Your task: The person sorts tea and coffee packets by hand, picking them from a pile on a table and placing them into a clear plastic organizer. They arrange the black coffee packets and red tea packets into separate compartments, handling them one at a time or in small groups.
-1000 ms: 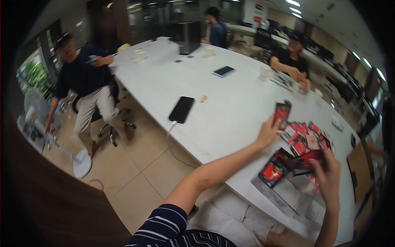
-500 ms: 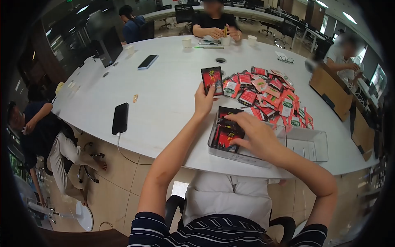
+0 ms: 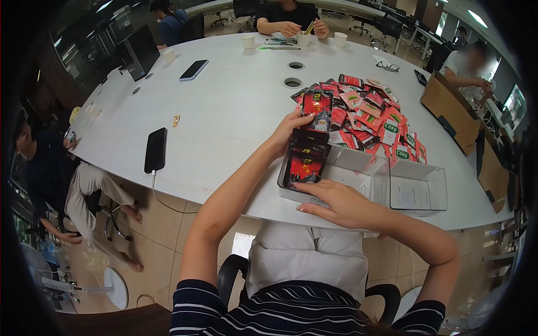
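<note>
My left hand [image 3: 286, 132] is closed on a black-and-red coffee sachet [image 3: 318, 107], held upright just above the far-left edge of a clear plastic box [image 3: 352, 178]. Black-and-red sachets [image 3: 305, 166] stand in a row at the left side of that box. Over the box's near side lies my right hand [image 3: 346, 205], fingers stretched out, its fingertips at the front of the row. Behind the box spreads a heap of red and pink Cozy packets [image 3: 390, 130] mixed with dark ones. To the right, another clear compartment [image 3: 417, 190] has nothing in it.
A black phone [image 3: 156, 150] on a white cable lies to the left, with a second phone [image 3: 194, 70] farther back. Paper cups [image 3: 248, 42], pens and a person's hands are at the far side. Glasses [image 3: 387, 66] and a cardboard box [image 3: 448, 115] are on the right.
My left hand has brought the sachet rightward, close to the box. My right hand has drawn back toward me, from above the row to its near end, and its fingers have straightened.
</note>
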A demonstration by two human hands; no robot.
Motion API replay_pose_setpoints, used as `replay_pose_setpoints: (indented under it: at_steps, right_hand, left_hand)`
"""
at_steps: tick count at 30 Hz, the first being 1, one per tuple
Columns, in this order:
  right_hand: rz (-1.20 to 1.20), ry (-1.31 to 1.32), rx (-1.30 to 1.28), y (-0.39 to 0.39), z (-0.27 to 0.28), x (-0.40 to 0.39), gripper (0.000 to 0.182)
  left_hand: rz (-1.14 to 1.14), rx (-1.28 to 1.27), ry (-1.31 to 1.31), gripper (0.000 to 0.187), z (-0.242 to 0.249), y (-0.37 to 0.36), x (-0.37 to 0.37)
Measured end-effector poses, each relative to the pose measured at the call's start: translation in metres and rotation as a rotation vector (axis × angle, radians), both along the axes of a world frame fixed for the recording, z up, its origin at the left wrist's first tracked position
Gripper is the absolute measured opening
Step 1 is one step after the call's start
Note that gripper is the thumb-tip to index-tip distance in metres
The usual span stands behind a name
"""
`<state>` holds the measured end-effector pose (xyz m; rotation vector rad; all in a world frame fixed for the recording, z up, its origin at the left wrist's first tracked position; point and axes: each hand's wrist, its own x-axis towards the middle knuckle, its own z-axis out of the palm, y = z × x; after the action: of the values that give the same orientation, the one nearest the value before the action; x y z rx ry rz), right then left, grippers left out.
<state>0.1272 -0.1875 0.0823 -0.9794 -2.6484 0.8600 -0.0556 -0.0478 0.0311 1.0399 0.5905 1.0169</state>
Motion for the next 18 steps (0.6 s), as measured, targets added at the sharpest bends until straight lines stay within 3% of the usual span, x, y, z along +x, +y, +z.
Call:
replay_pose_setpoints:
  at_steps: [3, 18]
  right_hand:
    - [0.018, 0.015, 0.139, 0.006, -0.01, -0.002, 0.059]
    - [0.018, 0.09, -0.159, 0.033, 0.001, -0.001, 0.059]
  left_hand:
    - [-0.057, -0.027, -0.005, 0.031, -0.004, 0.003, 0.0]
    - [-0.039, -0.024, 0.019, 0.031, -0.002, 0.003, 0.0]
